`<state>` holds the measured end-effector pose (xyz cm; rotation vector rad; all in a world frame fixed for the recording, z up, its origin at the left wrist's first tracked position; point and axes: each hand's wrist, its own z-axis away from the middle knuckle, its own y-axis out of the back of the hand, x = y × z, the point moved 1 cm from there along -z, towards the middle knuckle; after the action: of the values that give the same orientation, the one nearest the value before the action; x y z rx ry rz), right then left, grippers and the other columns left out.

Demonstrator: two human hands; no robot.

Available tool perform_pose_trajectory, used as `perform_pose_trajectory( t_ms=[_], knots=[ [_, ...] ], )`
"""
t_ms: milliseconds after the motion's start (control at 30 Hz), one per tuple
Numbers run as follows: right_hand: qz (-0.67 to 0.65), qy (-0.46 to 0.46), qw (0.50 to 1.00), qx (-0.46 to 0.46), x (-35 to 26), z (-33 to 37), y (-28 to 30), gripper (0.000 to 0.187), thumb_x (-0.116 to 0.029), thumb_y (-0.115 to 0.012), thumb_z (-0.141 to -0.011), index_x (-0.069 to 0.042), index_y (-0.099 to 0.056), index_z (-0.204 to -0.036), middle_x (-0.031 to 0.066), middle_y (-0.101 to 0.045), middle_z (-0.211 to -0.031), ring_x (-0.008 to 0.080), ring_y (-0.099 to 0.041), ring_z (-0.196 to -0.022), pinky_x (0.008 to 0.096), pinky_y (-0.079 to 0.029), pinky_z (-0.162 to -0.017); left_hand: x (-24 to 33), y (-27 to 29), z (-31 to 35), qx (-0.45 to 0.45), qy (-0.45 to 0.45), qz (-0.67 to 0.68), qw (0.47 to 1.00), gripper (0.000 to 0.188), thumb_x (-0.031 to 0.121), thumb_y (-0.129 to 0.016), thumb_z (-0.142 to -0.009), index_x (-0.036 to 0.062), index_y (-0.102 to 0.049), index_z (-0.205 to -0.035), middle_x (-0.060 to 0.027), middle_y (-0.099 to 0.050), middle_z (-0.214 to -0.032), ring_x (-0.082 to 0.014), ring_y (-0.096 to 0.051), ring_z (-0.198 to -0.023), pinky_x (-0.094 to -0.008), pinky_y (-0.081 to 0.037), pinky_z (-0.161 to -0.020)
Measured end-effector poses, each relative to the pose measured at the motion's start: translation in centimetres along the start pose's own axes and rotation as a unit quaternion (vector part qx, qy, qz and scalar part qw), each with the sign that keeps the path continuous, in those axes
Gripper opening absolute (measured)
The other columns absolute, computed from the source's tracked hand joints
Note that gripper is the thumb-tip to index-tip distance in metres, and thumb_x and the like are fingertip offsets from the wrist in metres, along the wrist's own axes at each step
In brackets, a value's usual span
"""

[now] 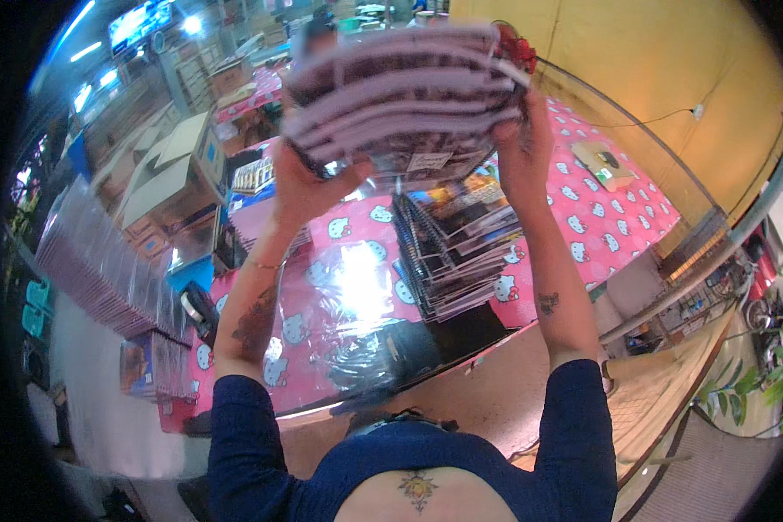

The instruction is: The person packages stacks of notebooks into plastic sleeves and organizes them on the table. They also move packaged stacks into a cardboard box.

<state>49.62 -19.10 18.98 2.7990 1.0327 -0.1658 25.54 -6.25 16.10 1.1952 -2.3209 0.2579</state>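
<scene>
A thick stack of notebooks (400,100), blurred by motion, is held up above the far part of the table. My left hand (313,184) grips its left end, thumb along the lower side. Around the right end my right hand (524,161) is closed. Below and nearer to me, an uneven pile of spiral-bound notebooks (452,261) with dark covers rests on the table. Beside that pile, shiny clear plastic film (361,304) lies over the pink patterned tablecloth (583,209). The fingertips behind the held stack are hidden.
Plastic-wrapped notebooks (104,261) rise in a tall stack at the left, near an open cardboard box (170,170). A black tape dispenser (198,313) sits at the table's left edge. A brown card piece (602,165) lies far right, before a yellow wall (670,70).
</scene>
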Motion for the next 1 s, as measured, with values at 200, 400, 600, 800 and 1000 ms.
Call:
perform_pose_trajectory(
  t_ms=[200,400,600,800,1000],
  knots=[
    [-0.369,-0.210,0.905,-0.030,-9.5,4.6,-9.0,0.111,-0.018,-0.093,-0.061,-0.005,-0.021,-0.144,0.0129,-0.047,-0.128,0.0209,-0.049,-0.117,0.0381,-0.042,-0.100,6.2,8.2,9.8,0.118,0.138,-0.030,0.983,0.075,0.003,-0.084,-0.066,-0.0003,-0.044,-0.129,-0.0111,-0.063,-0.115,-0.0224,-0.062,-0.105,-0.0387,-0.052,-0.092],
    [-0.274,-0.379,0.868,-0.170,-9.0,26.2,-16.2,0.101,-0.021,-0.093,-0.062,-0.008,-0.030,-0.140,0.0108,-0.049,-0.126,0.0217,-0.055,-0.112,0.0374,-0.049,-0.096,1.0,14.3,28.0,-0.002,0.430,-0.076,0.900,0.079,-0.002,-0.077,-0.066,0.0036,-0.037,-0.135,-0.0096,-0.056,-0.124,-0.0197,-0.057,-0.112,-0.0356,-0.046,-0.099],
    [-0.287,-0.485,0.800,-0.204,-11.1,36.3,-20.2,0.105,-0.025,-0.092,-0.062,-0.006,-0.031,-0.145,0.0147,-0.046,-0.135,0.0263,-0.044,-0.126,0.0384,-0.036,-0.108,-1.4,13.2,34.2,0.038,0.431,-0.026,0.901,0.099,-0.004,-0.073,-0.061,0.0095,-0.025,-0.146,-0.0076,-0.049,-0.127,-0.0191,-0.048,-0.119,-0.0336,-0.041,-0.102],
    [-0.294,-0.424,0.840,-0.170,-11.4,31.0,-19.5,0.114,-0.030,-0.092,-0.062,-0.005,-0.022,-0.149,0.0140,-0.046,-0.134,0.0246,-0.045,-0.126,0.0384,-0.036,-0.108,-1.7,14.1,33.1,0.000,0.406,-0.034,0.913,0.099,0.005,-0.080,-0.062,0.0078,-0.026,-0.145,-0.0093,-0.047,-0.128,-0.0215,-0.047,-0.121,-0.0347,-0.039,-0.104],
    [-0.227,-0.446,0.850,-0.165,-12.1,32.1,-20.3,0.093,-0.026,-0.092,-0.063,-0.005,-0.037,-0.136,0.0087,-0.052,-0.118,0.0209,-0.050,-0.114,0.0350,-0.042,-0.099,-4.1,14.1,34.7,0.006,0.404,-0.002,0.915,0.100,0.012,-0.087,-0.061,0.0025,-0.029,-0.141,-0.0101,-0.049,-0.125,-0.0221,-0.048,-0.119,-0.0357,-0.039,-0.104]
  ],
)
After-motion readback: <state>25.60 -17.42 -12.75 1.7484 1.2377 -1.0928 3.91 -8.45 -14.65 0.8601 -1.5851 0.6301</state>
